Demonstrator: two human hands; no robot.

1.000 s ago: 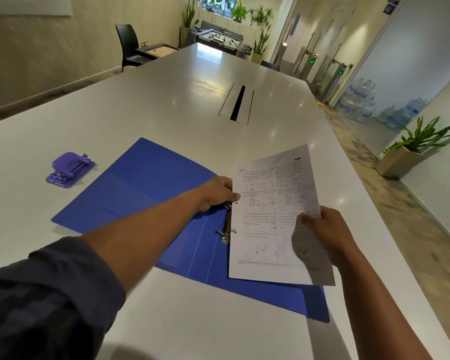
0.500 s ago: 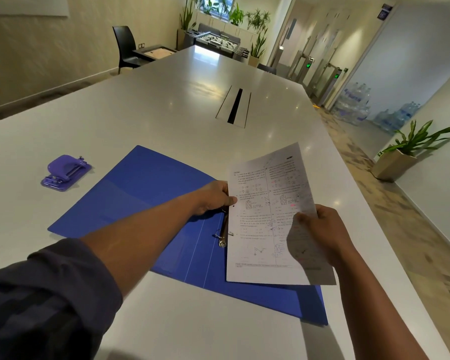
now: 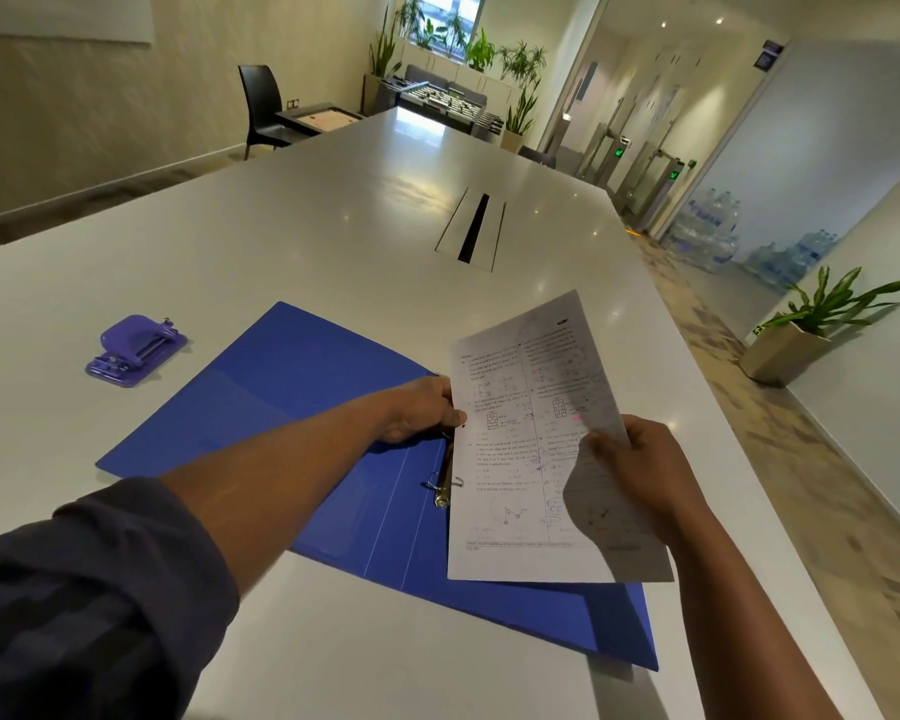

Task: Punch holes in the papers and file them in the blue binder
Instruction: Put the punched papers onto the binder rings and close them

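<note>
Your left hand (image 3: 422,407): pinching the left edge of the printed white paper sheet (image 3: 531,459).
Your right hand (image 3: 640,470): clamped on its right edge.
Open blue plastic binder (image 3: 281,387): flat on the white surface (image 3: 333,241).
Purple hole punch (image 3: 135,350): well left.

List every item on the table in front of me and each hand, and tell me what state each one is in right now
blue binder: open, lying flat on the table.
binder rings: appear open.
paper: held up over the binder's right half, not yet on the rings.
hole punch: resting on the table left of the binder, untouched.
left hand: gripping the paper's left edge.
right hand: gripping the paper's right edge.
</note>
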